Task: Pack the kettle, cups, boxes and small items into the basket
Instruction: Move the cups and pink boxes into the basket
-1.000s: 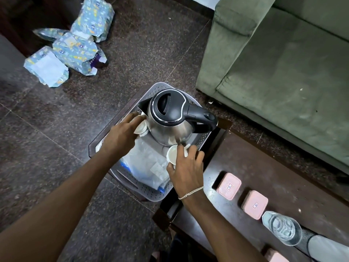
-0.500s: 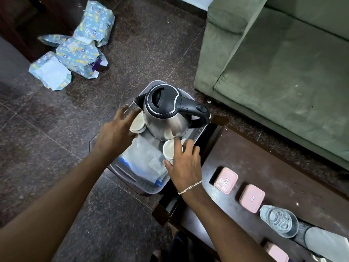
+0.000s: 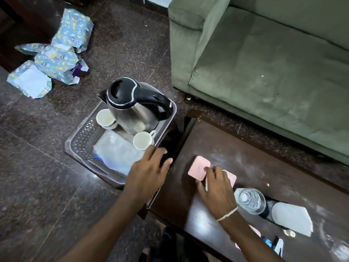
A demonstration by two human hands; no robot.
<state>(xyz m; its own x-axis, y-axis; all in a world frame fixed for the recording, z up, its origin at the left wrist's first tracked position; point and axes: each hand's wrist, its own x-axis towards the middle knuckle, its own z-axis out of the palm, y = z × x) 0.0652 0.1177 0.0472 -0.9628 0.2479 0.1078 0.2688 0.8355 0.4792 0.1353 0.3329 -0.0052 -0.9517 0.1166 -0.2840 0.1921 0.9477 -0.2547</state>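
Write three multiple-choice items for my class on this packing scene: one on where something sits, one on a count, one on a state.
1. Where does the kettle stand?
A. on the sofa
B. in the basket
C. on the table

2. How many cups are in the basket?
A. two
B. four
C. none

3. What is the right hand doing?
A. lifting the kettle
B. hanging empty over the floor
C. resting its fingers on a pink box on the table

Answers: B, its base sits inside the basket walls; A, one cup left of the kettle, another cup in front; C, fingertips lie on the pink lid.
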